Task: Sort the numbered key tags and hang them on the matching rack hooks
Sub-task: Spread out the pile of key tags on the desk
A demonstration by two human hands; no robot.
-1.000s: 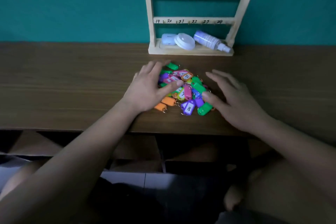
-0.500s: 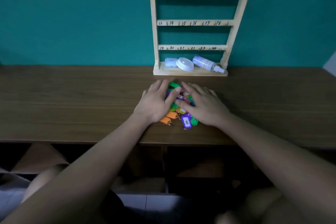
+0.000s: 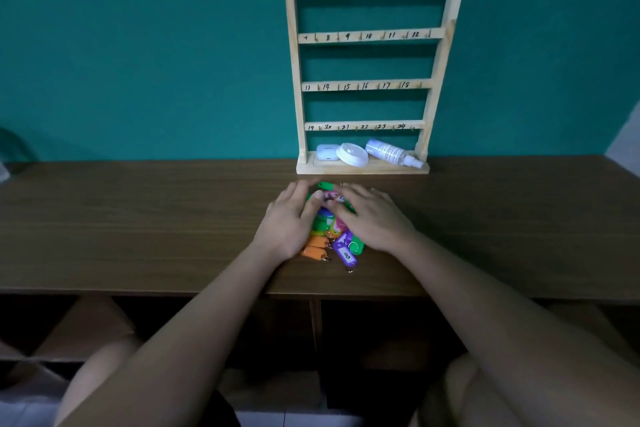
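A heap of coloured key tags point(image 3: 330, 229) lies on the brown table point(image 3: 138, 225) in front of a wooden rack point(image 3: 369, 35). The rack has four rails of bare hooks numbered 1 to 24. My left hand point(image 3: 289, 222) lies flat on the heap's left side, fingers straight. My right hand point(image 3: 372, 217) covers the right side, fingers stretched over the tags. A purple tag marked 8 point(image 3: 345, 255), two orange tags point(image 3: 315, 248) and a green tag point(image 3: 356, 248) stick out at the near edge. Most of the heap is hidden under my hands.
On the rack's base shelf sit a white case point(image 3: 326, 152), a round white lid point(image 3: 351, 154) and a lying spray bottle point(image 3: 393, 152). The teal wall stands right behind the rack. The table's front edge point(image 3: 207, 291) runs just below the heap.
My right hand slid left onto the heap and now covers it beside the left hand. The camera tilted up, bringing the whole rack into view.
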